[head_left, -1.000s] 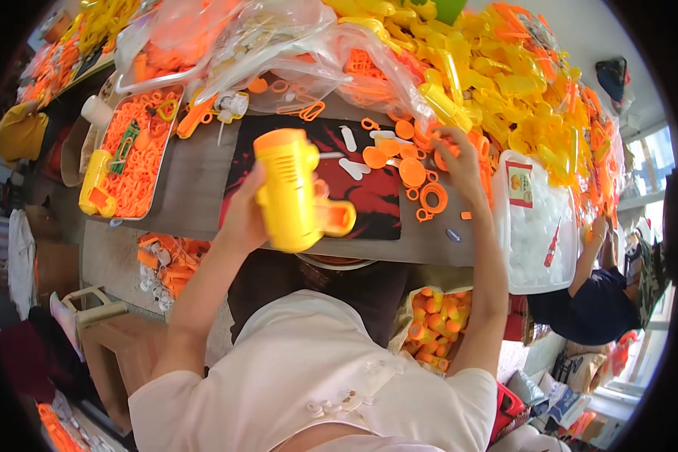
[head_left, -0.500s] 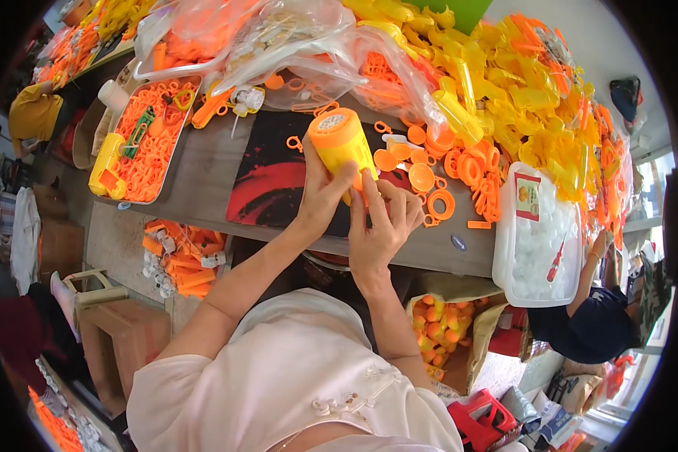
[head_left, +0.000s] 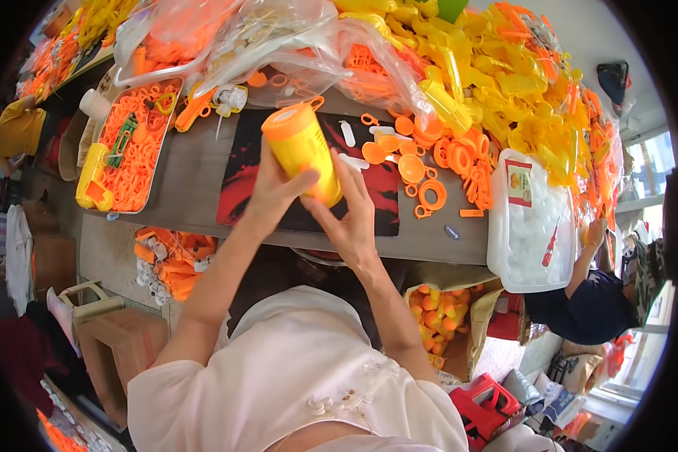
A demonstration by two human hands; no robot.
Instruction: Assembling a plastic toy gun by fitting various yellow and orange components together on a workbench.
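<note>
Nearby, orange rings [head_left: 432, 194] lie beside the hand-held yellow cylinder [head_left: 303, 152]

The right hand [head_left: 350, 218] left the orange rings [head_left: 459, 162] and joined the left hand [head_left: 275, 192] on the yellow toy body [head_left: 303, 151] — it turned upright, orange cap upward.
</note>
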